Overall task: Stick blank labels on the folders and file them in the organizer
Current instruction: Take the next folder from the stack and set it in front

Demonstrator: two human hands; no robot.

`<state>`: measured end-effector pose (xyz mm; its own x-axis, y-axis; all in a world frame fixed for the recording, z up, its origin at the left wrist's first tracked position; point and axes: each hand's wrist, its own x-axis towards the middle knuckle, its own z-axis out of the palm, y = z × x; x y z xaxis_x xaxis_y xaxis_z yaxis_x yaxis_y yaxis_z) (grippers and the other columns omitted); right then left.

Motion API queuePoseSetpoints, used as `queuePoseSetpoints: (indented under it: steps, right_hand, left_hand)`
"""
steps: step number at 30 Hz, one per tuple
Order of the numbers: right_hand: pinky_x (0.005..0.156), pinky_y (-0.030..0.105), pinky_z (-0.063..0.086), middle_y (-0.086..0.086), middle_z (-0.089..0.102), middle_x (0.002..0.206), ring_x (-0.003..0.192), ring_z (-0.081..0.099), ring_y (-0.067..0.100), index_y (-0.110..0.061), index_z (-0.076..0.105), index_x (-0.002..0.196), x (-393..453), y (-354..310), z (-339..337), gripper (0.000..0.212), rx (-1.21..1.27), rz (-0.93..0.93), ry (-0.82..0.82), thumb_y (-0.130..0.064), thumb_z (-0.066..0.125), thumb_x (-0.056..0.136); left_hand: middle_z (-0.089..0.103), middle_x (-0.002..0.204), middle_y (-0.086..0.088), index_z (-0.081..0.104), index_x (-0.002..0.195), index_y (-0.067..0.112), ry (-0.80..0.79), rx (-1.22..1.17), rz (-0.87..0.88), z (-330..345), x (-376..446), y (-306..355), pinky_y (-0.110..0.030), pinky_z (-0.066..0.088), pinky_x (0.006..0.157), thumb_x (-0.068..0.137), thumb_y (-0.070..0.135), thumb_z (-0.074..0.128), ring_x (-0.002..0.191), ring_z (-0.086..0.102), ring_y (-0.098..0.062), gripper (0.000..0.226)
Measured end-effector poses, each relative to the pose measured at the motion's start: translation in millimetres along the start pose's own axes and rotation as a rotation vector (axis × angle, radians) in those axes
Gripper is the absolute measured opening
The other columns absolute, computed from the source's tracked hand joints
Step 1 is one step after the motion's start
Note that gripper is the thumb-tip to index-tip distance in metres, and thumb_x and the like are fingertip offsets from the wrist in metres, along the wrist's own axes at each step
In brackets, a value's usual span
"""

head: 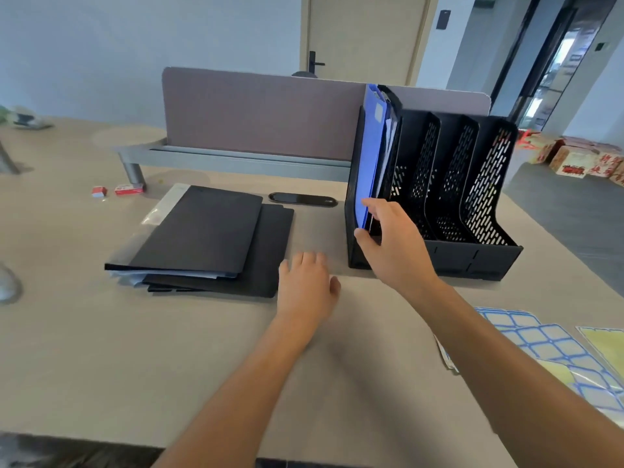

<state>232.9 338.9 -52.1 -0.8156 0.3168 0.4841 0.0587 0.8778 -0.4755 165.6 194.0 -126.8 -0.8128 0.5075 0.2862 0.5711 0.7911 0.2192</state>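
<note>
Standing at the right of the desk, a black four-slot organizer takes a blue folder upright in its leftmost slot. The right hand pinches the folder's lower front edge; seating it fully likely means pushing straight back. Two black folders wait stacked flat, just beside the relaxed, empty left hand. Label sheets lie near right.
</note>
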Motion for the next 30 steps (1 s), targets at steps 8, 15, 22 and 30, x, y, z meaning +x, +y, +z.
queuePoseSetpoints:
  steps: [8, 15, 22, 30]
  right_hand:
    - [0.112, 0.035, 0.044, 0.001, 0.057, 0.149, 0.138, 0.054, 0.018, -0.021, 0.049, 0.151, -19, -72, 46, 0.049, 0.103, -0.050, -0.122, -0.028, 0.064, 0.104]
    - [0.107, 0.038, 0.048, 0.003, 0.058, 0.142, 0.130, 0.057, 0.022, -0.021, 0.049, 0.149, -26, -126, 115, 0.049, 0.124, -0.110, -0.329, -0.027, 0.063, 0.103]
    - [0.127, 0.043, 0.029, -0.003, 0.028, 0.172, 0.159, 0.025, 0.019, -0.026, 0.030, 0.165, -8, -146, 170, 0.067, 0.018, -0.123, -0.480, -0.048, 0.055, 0.106]
    - [0.131, 0.052, 0.013, -0.001, 0.012, 0.177, 0.164, 0.009, 0.020, -0.031, 0.020, 0.167, 4, -134, 202, 0.065, -0.223, -0.163, -0.611, -0.056, 0.033, 0.110]
  left_hand:
    - [0.055, 0.130, -0.004, 0.055, 0.127, 0.017, 0.057, 0.090, -0.211, -60, -52, -109, -0.046, 0.037, 0.107, 0.098, 0.045, 0.048, 0.128, 0.046, -0.027, 0.041]
    - [0.054, 0.133, -0.005, 0.054, 0.129, 0.016, 0.074, 0.121, -0.370, -84, -84, -185, -0.043, 0.036, 0.106, 0.097, 0.042, 0.050, 0.131, 0.044, -0.026, 0.041]
    - [0.048, 0.139, -0.006, 0.050, 0.134, 0.018, 0.088, 0.121, -0.381, -80, -65, -213, -0.048, 0.034, 0.111, 0.100, 0.041, 0.044, 0.136, 0.038, -0.026, 0.041]
    - [0.051, 0.141, -0.009, 0.056, 0.131, 0.018, 0.021, 0.138, -0.382, -65, -17, -230, -0.062, 0.020, 0.117, 0.102, 0.046, 0.039, 0.139, 0.037, -0.030, 0.043]
